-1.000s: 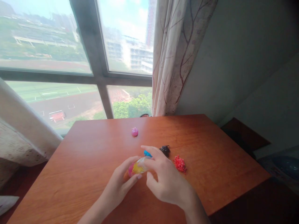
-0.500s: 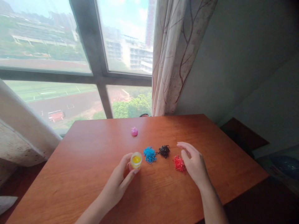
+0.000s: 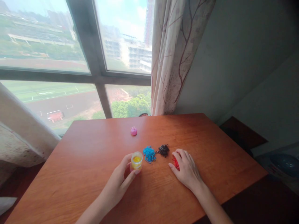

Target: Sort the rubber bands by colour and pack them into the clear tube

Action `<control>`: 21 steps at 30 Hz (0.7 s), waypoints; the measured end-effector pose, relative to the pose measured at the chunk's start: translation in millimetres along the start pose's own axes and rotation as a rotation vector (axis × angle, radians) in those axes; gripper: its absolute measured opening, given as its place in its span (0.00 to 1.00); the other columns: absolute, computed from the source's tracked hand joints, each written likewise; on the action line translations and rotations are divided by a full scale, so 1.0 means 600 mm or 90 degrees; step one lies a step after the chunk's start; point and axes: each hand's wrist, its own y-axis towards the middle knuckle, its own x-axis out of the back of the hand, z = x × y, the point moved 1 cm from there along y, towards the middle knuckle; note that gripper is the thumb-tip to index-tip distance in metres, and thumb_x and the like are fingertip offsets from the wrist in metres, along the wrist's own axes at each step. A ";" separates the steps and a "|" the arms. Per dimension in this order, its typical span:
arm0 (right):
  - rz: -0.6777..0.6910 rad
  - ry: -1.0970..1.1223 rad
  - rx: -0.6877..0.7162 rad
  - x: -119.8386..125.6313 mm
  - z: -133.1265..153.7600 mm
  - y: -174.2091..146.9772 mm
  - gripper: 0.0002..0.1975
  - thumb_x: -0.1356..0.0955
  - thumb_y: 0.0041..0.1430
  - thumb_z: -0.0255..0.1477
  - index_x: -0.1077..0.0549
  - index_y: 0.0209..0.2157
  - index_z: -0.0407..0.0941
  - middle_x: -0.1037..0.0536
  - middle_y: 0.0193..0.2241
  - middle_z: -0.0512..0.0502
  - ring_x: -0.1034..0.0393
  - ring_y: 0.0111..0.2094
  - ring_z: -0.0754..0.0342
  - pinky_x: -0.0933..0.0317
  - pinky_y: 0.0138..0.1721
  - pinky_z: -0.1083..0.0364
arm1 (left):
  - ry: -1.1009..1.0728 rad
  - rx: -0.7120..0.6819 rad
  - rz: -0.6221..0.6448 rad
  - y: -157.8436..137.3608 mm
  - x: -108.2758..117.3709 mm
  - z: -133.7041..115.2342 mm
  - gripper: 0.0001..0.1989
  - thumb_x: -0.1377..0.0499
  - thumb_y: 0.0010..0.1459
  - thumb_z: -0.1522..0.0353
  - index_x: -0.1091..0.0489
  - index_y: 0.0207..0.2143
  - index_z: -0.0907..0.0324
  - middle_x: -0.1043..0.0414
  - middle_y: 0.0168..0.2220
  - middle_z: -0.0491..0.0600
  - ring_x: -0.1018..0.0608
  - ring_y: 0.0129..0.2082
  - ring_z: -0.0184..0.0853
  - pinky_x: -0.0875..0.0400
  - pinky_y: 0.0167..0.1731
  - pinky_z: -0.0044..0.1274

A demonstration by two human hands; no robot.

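A small clear jar (image 3: 136,161) with yellow contents is held above the table by my left hand (image 3: 123,172), thumb and fingers around its sides. My right hand (image 3: 185,168) is lowered over a pile of red rubber bands (image 3: 176,162), its thumb and fingertips apart on either side; the palm hides part of the pile. Between the hands lie a pile of blue rubber bands (image 3: 149,154) and a pile of black rubber bands (image 3: 163,150). Farther back sits a pink apple-shaped piece (image 3: 133,131), perhaps a lid.
The wooden table (image 3: 98,140) stands against a window (image 3: 98,77). A patterned curtain (image 3: 165,62) hangs behind its far edge, and another curtain (image 3: 21,124) is on the left. The table's right edge drops to a dark area.
My right hand has come down and left onto the red pile, its fingers now spread around it. The left hand still holds the jar in nearly the same place.
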 end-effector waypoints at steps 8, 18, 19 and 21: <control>0.049 -0.066 0.016 -0.003 -0.010 0.019 0.08 0.36 0.65 0.35 0.31 0.35 0.46 0.29 0.35 0.44 0.33 0.38 0.48 0.39 0.35 0.53 | 0.020 -0.003 0.007 -0.003 0.000 -0.003 0.15 0.49 0.67 0.63 0.41 0.54 0.54 0.28 0.47 0.51 0.24 0.48 0.38 0.32 0.52 0.29; -0.017 0.071 -0.076 -0.035 -0.019 0.006 0.21 0.44 0.70 0.39 0.33 0.25 0.47 0.29 0.26 0.46 0.33 0.27 0.53 0.48 0.27 0.56 | -0.002 -0.008 0.001 -0.003 -0.007 -0.007 0.15 0.46 0.65 0.64 0.38 0.54 0.54 0.26 0.47 0.50 0.23 0.48 0.37 0.31 0.52 0.26; -0.025 0.097 -0.091 -0.035 -0.020 0.008 0.22 0.44 0.70 0.40 0.33 0.24 0.47 0.29 0.25 0.46 0.34 0.26 0.53 0.48 0.27 0.56 | -0.004 -0.010 -0.002 -0.003 -0.007 -0.008 0.15 0.46 0.65 0.64 0.37 0.53 0.54 0.26 0.46 0.50 0.23 0.47 0.37 0.31 0.51 0.26; -0.037 0.134 -0.117 -0.033 -0.022 0.015 0.22 0.43 0.68 0.42 0.34 0.23 0.47 0.29 0.24 0.46 0.35 0.24 0.54 0.49 0.26 0.56 | -0.008 -0.013 -0.003 -0.004 -0.006 -0.009 0.15 0.46 0.65 0.64 0.37 0.53 0.55 0.25 0.46 0.51 0.23 0.47 0.37 0.30 0.50 0.26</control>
